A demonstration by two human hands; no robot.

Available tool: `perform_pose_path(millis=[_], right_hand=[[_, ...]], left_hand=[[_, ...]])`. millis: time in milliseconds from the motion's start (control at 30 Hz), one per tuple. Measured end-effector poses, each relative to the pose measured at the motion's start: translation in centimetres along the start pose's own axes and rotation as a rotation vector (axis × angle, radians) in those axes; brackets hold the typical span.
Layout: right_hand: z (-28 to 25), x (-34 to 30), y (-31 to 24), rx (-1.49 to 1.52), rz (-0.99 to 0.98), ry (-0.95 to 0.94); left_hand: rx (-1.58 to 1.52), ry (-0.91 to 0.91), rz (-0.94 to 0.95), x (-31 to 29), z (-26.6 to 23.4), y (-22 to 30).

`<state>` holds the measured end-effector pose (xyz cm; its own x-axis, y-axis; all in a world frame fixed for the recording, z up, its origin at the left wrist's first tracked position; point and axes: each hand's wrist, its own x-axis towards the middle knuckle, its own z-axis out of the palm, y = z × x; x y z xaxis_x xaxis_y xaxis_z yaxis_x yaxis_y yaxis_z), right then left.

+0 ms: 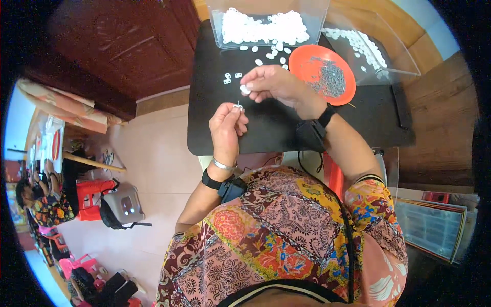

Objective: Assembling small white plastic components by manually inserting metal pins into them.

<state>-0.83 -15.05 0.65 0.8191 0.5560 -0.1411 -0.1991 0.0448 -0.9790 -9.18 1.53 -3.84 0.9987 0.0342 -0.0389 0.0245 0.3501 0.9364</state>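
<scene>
My left hand [225, 125] pinches a small white plastic piece [238, 107] between thumb and fingers, with a thin metal pin standing up from it. Just above and to the right, my right hand [273, 84] grips a white oval plastic piece [245, 89] in its fingertips, close to the pin but apart from it. A few small white pieces with holes [227, 78] lie on the black table [271, 125] beyond my left hand. Loose white ovals [259, 62] are scattered past my right hand. An orange plate [302, 55] holds many grey metal pins [333, 79].
At the far side stands a clear bin [217, 37] heaped with white pieces. A second clear container [399, 69] with white pieces sits at the far right. Off to the left, other people [48, 204] sit beyond the tiled floor [158, 153], near a grey chair [124, 204].
</scene>
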Motion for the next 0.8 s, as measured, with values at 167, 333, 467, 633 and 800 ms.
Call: perform_pose_path(millis=[167, 333, 467, 633, 800], right_hand=[[0.4, -0.2, 1.7, 0.081, 0.003, -0.041], [1.3, -0.4, 2.0, 0.030, -0.057, -0.039], [1.3, -0.4, 2.0, -0.040, -0.126, -0.026], [1.0, -0.5, 2.0, -0.034, -0.148, -0.010], [0.8, -0.4, 2.1, -0.130, -0.177, -0.010]], left_hand=[[0.042, 0.014, 0.013, -0.1, 0.4, 0.4], [0.064, 0.006, 0.013, -0.1, 0.3, 0.3], [0.056, 0.000, 0.009, -0.2, 0.3, 0.3], [0.070, -0.007, 0.002, -0.2, 0.3, 0.3], [0.091, -0.010, -0.006, -0.1, 0.4, 0.3]])
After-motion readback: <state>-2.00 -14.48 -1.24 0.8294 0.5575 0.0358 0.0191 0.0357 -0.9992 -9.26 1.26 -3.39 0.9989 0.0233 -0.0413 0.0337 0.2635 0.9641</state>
